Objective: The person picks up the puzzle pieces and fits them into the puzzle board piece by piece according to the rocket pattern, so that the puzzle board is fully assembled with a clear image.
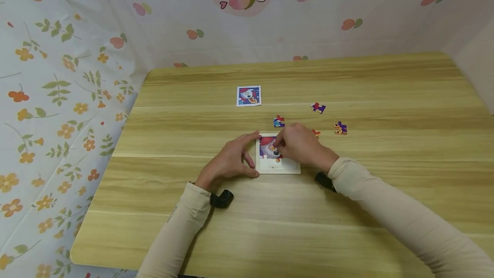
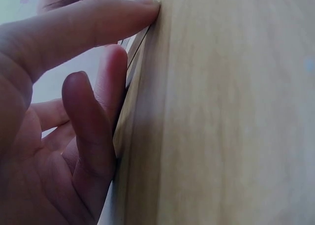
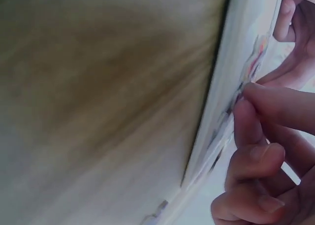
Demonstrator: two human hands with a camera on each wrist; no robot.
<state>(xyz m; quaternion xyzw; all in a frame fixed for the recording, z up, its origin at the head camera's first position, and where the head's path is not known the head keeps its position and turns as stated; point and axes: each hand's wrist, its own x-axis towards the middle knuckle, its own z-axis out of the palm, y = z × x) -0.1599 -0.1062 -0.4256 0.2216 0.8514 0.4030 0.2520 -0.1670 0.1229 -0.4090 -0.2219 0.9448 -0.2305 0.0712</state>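
A white puzzle tray (image 1: 280,167) lies on the table, its upper left part filled with joined picture pieces (image 1: 267,146). My left hand (image 1: 233,156) holds the tray at its left side, index finger near the far corner and thumb at the near corner. In the left wrist view the thumb (image 2: 113,20) reaches along the tray's edge. Over the tray's right part, my right hand (image 1: 302,144) pinches a puzzle piece between thumb and index finger, low at the picture's surface. Those fingertips (image 3: 248,104) mostly hide the piece.
Loose puzzle pieces lie beyond and right of the tray: a blue and red one (image 1: 279,121), a red and purple one (image 1: 318,107), a purple and yellow one (image 1: 341,128) and a red one (image 1: 316,133) partly behind my right hand. Farther back lies a small picture card (image 1: 248,96).
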